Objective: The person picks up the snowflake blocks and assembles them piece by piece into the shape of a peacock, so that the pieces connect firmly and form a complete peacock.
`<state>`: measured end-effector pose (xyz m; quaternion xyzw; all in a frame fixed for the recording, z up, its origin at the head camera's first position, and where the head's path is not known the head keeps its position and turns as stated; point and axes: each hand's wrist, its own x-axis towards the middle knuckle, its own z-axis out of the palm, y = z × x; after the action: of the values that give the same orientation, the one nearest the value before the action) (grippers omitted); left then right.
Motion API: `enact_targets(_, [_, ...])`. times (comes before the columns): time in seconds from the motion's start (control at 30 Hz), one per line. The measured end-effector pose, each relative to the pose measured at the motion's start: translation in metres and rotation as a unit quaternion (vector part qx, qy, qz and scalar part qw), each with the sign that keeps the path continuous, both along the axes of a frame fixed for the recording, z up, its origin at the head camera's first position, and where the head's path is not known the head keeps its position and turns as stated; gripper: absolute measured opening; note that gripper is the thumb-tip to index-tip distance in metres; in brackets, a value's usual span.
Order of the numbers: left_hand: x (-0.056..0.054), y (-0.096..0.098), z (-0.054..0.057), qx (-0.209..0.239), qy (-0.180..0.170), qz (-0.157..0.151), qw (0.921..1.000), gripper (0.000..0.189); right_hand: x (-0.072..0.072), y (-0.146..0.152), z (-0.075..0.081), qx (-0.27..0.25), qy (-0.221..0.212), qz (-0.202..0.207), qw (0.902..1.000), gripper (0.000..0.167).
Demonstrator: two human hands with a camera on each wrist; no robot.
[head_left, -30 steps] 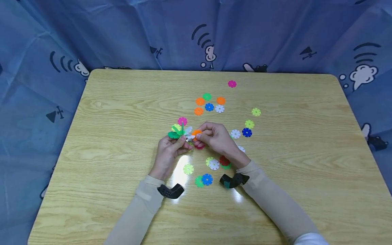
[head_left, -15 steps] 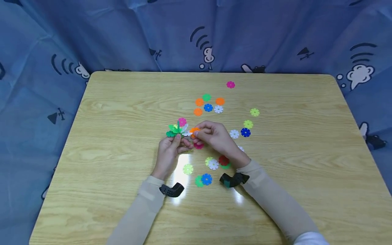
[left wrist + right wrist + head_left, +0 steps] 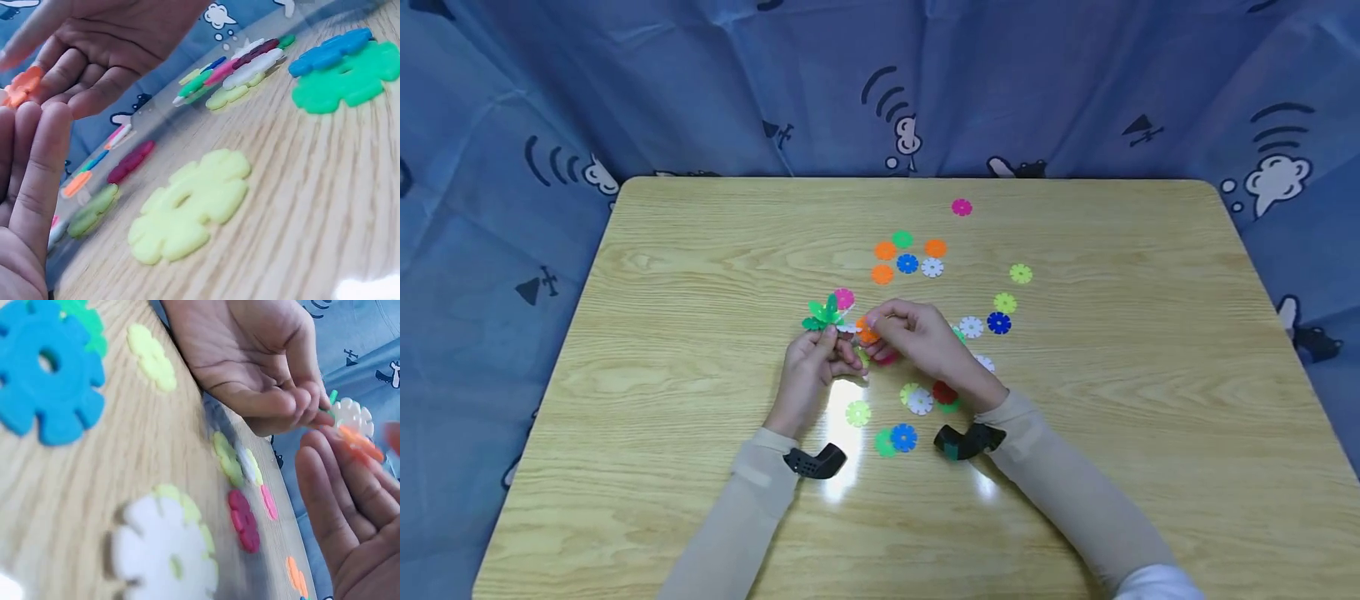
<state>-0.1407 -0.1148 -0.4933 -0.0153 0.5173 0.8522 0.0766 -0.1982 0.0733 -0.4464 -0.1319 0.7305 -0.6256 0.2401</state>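
Observation:
In the head view my left hand (image 3: 812, 362) pinches a cluster of interlocking notched discs, its green discs (image 3: 824, 312) standing up at angles. A white disc (image 3: 355, 415) belongs to that cluster and shows beyond the fingers in the right wrist view. My right hand (image 3: 925, 342) pinches an orange notched disc (image 3: 866, 331) between thumb and fingers, right beside the cluster's white edge. Whether the orange disc touches the white one I cannot tell. The left wrist view catches the orange disc (image 3: 24, 86) just above my left fingertips (image 3: 56, 119).
Loose notched discs lie around the hands on the wooden table (image 3: 625, 400). Nearest me are a blue disc (image 3: 904, 437) overlapping a green one and a yellow-green disc (image 3: 858, 413). Farther back sit several orange ones, with a magenta disc (image 3: 962, 207) farthest. A blue curtain (image 3: 820, 92) hangs behind.
Both hands have drifted slightly left. The orange disc has come closer to the white part of the cluster and has turned in my right fingers. The loose discs stay put.

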Motion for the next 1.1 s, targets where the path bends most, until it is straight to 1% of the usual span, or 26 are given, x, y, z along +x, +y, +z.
enact_targets(0.07, [0.001,-0.002,0.0,0.015,-0.004,-0.004,0.9999,0.031,-0.003,0.003,-0.001,-0.002,-0.002,-0.014,0.9999,0.037])
enact_targets(0.17, [0.002,-0.004,-0.001,0.028,-0.006,-0.004,0.9996,0.031,-0.007,0.007,-0.001,0.019,-0.011,-0.035,0.9991,0.037])
enact_targets(0.23, [0.003,-0.005,0.0,0.035,-0.007,-0.004,0.9994,0.031,-0.009,0.008,-0.002,0.062,0.003,-0.033,0.9975,0.032])
enact_targets(0.3, [0.003,-0.005,0.0,0.037,-0.007,-0.004,0.9993,0.031,-0.009,0.008,-0.004,0.127,0.044,-0.012,0.9908,0.025])
enact_targets(0.37, [0.003,-0.005,0.0,0.038,-0.006,-0.004,0.9993,0.032,-0.01,0.008,-0.006,0.192,0.099,0.019,0.9762,0.023])
enact_targets(0.43, [0.002,-0.005,0.0,0.039,-0.007,-0.004,0.9992,0.032,-0.009,0.009,-0.007,0.241,0.163,0.056,0.9552,0.021])
enact_targets(0.53, [0.002,-0.005,0.001,0.044,-0.006,-0.007,0.999,0.033,-0.007,0.011,-0.006,0.275,0.231,0.115,0.9261,0.025])
enact_targets(0.6, [0.001,-0.004,0.002,0.047,-0.006,-0.01,0.9988,0.032,-0.005,0.013,-0.005,0.292,0.257,0.142,0.9102,0.03])
enact_targets(0.63, [0.001,-0.004,0.002,0.05,-0.005,-0.011,0.9987,0.032,-0.004,0.013,-0.005,0.301,0.264,0.151,0.9038,0.032])
enact_targets(0.7, [0.001,-0.003,0.003,0.052,-0.004,-0.011,0.9986,0.031,-0.003,0.013,-0.005,0.313,0.273,0.162,0.895,0.035])
enact_targets(0.87, [0.001,-0.003,0.004,0.051,-0.006,-0.008,0.9987,0.031,-0.002,0.013,-0.005,0.325,0.282,0.159,0.8888,0.033])
enact_targets(1.1, [0.002,-0.001,0.005,0.054,-0.034,0.017,0.9978,0.027,-0.002,0.011,-0.005,0.341,0.295,0.153,0.8793,0.024])
